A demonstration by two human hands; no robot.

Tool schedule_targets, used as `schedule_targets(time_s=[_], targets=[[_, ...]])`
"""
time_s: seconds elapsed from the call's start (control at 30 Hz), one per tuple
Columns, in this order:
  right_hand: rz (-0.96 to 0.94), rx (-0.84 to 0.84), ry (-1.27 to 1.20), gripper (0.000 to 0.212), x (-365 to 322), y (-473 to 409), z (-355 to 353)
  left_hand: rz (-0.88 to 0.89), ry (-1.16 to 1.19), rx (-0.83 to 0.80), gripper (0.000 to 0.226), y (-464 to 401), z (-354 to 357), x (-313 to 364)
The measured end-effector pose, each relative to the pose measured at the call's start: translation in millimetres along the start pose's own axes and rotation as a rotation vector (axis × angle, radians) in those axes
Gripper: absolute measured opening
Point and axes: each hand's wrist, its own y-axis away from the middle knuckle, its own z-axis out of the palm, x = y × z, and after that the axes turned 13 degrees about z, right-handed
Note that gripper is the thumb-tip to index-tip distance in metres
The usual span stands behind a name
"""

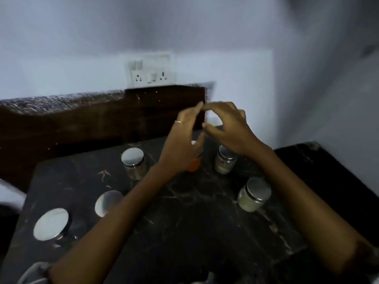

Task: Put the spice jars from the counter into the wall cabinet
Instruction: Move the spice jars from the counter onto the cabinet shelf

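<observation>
Several glass spice jars with shiny metal lids stand on the dark marble counter. One jar is at the back left, two lids lie nearer on the left. A jar of pale powder stands at the right, another behind it. An orange-filled jar is mostly hidden under my left hand. My right hand hovers just beside it, fingers curled and apart. Both hands are raised above the jars, fingertips almost meeting, holding nothing. No cabinet is in view.
A dark wooden panel runs along the back of the counter under a white wall. A socket plate sits on the wall above it. A lower dark surface adjoins at the right.
</observation>
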Motion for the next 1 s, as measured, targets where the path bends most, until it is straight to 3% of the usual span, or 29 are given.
schedule_targets(time_s=[0.2, 0.33, 0.43, 0.5, 0.67, 0.93, 1.0], targets=[[0.322, -0.315, 0.050, 0.061, 97.1, 74.7, 10.3, -0.161, 0.146, -0.450, 0.080, 40.3, 99.0, -9.6], [0.671, -0.275, 0.005, 0.085, 156.4, 127.0, 13.8, -0.332, 0.266, -0.705, 0.096, 55.2, 159.4, -17.2], [0.947, -0.131, -0.271, 0.102, 189.6, 159.6, 27.4, -0.436, 0.315, -0.799, 0.106, 68.2, 196.9, -22.5], [1.063, -0.126, -0.430, 0.104, 209.0, 180.4, 41.4, -0.508, 0.384, -0.794, 0.109, 78.4, 218.7, -20.7], [1.093, -0.314, -0.618, 0.096, 228.1, 206.0, 68.6, -0.544, 0.420, -0.648, 0.106, 90.0, 249.9, -22.7], [1.041, -0.160, -0.412, 0.074, 223.9, 195.4, 78.7, -0.597, 0.461, -0.556, 0.092, 88.4, 267.9, -22.6], [1.033, -0.153, -0.465, 0.065, 221.9, 194.0, 77.4, -0.618, 0.463, -0.540, 0.085, 88.6, 264.0, -24.0]])
